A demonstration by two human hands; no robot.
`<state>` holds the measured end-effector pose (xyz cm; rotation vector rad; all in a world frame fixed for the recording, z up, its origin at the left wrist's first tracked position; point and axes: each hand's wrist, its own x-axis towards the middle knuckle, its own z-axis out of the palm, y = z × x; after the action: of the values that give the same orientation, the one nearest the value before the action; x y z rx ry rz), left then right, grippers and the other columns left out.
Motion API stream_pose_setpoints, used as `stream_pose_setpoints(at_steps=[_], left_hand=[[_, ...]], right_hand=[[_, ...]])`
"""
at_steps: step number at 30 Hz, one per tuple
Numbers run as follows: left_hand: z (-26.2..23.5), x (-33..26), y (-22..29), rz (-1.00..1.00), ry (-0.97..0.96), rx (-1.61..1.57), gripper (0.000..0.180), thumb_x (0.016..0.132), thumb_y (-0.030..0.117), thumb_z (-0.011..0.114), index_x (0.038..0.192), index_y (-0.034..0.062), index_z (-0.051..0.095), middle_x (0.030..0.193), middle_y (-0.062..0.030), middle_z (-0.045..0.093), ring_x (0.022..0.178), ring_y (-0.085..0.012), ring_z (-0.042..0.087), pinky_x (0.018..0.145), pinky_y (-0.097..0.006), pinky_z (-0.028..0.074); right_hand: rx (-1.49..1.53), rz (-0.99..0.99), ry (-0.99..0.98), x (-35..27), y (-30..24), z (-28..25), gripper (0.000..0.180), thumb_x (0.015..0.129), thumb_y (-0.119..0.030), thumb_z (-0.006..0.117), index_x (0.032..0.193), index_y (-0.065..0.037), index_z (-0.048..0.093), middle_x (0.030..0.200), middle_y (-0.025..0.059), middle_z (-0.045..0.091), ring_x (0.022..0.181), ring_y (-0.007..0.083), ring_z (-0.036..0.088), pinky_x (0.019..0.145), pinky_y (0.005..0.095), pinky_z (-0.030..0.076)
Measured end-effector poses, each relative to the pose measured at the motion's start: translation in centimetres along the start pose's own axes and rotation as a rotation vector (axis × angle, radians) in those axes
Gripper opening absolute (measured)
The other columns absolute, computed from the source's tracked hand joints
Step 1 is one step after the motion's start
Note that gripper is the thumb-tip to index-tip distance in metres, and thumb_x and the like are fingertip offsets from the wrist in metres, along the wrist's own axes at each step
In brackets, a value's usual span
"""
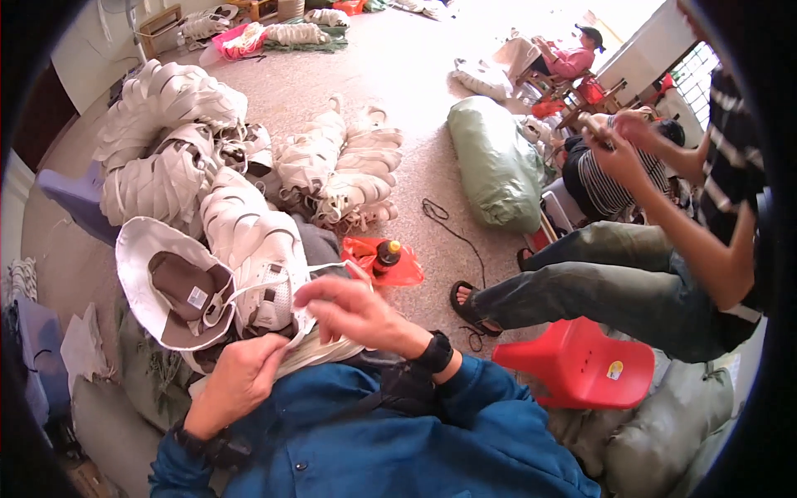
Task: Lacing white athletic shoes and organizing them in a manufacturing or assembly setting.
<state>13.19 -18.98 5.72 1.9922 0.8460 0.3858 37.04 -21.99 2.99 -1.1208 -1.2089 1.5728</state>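
A white shoe upper (286,241) with a mesh tongue lies in front of me, at the near end of a nested row of uppers. Beside it, on the left, a wide white piece with brown lining (184,278) stands opened out, a small label inside. My left hand (237,386) is closed, thumb and finger pinching the pale near edge of the white upper. Just right of that pinch, my right hand (353,311) is bent over the upper, its fingers blurred. A white shoelace (249,289) loops from the lined piece toward my right hand; whether those fingers grip it is unclear.
More bundled white uppers (158,178) pile up ahead. A dark bottle (387,254) stands on a red bag (407,270). A standing person (631,274) is at right, by a red stool (581,365) and a green sack (494,166). Others sit beyond.
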Motion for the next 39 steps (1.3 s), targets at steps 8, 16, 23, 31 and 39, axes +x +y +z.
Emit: stream_pose_setpoints(at_steps=[8,16,23,31,39], left_hand=[[-2.4,-0.8,-0.2,-0.168,-0.076,-0.107,0.015,0.098,0.008,0.059,0.099,-0.0032,0.068,0.079,-0.0140,0.068,0.068,-0.0190,0.063,0.065,-0.032,0.049],[-2.7,-3.4,-2.4,-0.112,0.004,-0.092,0.013,0.095,0.008,0.062,0.099,-0.0017,0.070,0.086,-0.0141,0.070,0.074,-0.0230,0.066,0.070,-0.034,0.051],[1.1,1.7,-2.0,0.171,0.113,0.086,0.011,0.090,0.006,0.065,0.098,-0.0018,0.066,0.088,-0.0177,0.064,0.082,-0.0349,0.065,0.072,-0.040,0.051],[-0.6,0.2,-3.3,0.058,0.121,0.123,0.009,0.090,0.009,0.065,0.093,0.0006,0.064,0.086,-0.0157,0.062,0.080,-0.0364,0.063,0.070,-0.044,0.050],[0.6,2.9,-2.6,0.160,0.226,0.327,0.010,0.087,0.006,0.067,0.095,0.0007,0.065,0.084,-0.0155,0.060,0.078,-0.0347,0.063,0.068,-0.042,0.050]], right_hand=[[-0.222,-0.027,-0.022,-1.8,1.7,-2.9,0.015,0.100,-0.011,0.061,0.106,0.001,0.068,0.080,0.0012,0.064,0.071,0.0068,0.058,0.063,0.0236,0.048],[-1.313,-0.141,0.398,-3.8,6.3,-11.1,0.013,0.087,-0.004,0.060,0.097,0.000,0.068,0.078,0.0112,0.065,0.061,0.0203,0.061,0.058,0.0311,0.048],[-0.118,-0.011,-0.017,-1.0,1.3,1.4,0.021,0.094,0.000,0.058,0.114,0.000,0.065,0.089,0.0084,0.070,0.081,0.0133,0.069,0.073,0.0277,0.054],[-0.700,-0.117,0.038,-0.5,3.3,-1.9,0.013,0.093,0.001,0.062,0.106,0.001,0.065,0.088,0.0052,0.067,0.076,0.0098,0.065,0.069,0.0263,0.053],[-0.649,-0.360,0.071,2.7,3.6,1.6,0.010,0.094,-0.001,0.065,0.104,0.003,0.067,0.081,0.0052,0.068,0.072,0.0112,0.068,0.065,0.0257,0.055]])
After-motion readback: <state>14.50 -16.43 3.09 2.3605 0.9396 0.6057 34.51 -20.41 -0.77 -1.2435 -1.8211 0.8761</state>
